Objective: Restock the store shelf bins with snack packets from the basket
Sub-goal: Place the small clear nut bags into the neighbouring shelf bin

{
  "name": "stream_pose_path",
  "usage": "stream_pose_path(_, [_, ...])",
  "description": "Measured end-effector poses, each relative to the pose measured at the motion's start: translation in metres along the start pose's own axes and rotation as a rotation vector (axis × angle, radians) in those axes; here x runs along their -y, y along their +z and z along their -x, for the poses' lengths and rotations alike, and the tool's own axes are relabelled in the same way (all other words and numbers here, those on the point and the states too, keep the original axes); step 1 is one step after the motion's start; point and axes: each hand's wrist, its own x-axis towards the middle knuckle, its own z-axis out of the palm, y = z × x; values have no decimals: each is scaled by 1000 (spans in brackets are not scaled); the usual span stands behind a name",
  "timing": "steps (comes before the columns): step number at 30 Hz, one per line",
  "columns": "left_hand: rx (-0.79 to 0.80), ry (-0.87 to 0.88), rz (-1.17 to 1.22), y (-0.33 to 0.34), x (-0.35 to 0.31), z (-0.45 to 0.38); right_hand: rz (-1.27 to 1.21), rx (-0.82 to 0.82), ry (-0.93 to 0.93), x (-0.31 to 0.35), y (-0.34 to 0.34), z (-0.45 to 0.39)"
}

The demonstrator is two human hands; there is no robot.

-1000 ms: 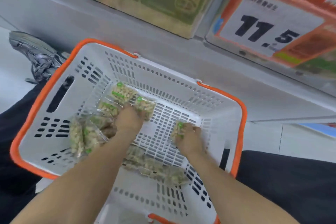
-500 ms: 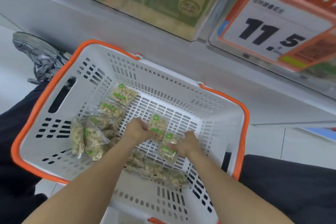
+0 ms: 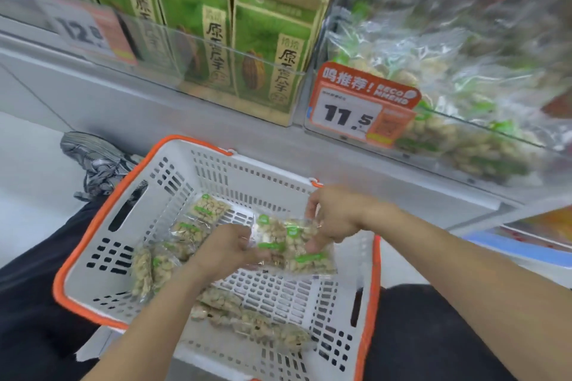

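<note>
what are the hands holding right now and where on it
Both hold a bunch of snack packets above the basket: the left hand grips its left edge, the right hand pinches its upper right end.

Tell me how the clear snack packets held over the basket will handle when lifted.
The snack packets probably flop and sag, since the thin clear film crinkles between the left hand and right hand. The glossy film looks slippery, so stacked packets may slide apart. They seem light: several lift together.
</note>
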Motion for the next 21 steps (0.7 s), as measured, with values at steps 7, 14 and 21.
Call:
stream_pose_path(7, [186,224,276,5,-63,35,-273,-308,-215,-29,-21,60])
stream_pose_path(14, [259,247,456,15,-101,54,-505,-489,-369,-49,-22,86])
stream_pose_path(21, [130,348,194,34,-142,64,-184,-570,-430,-53,-37,124])
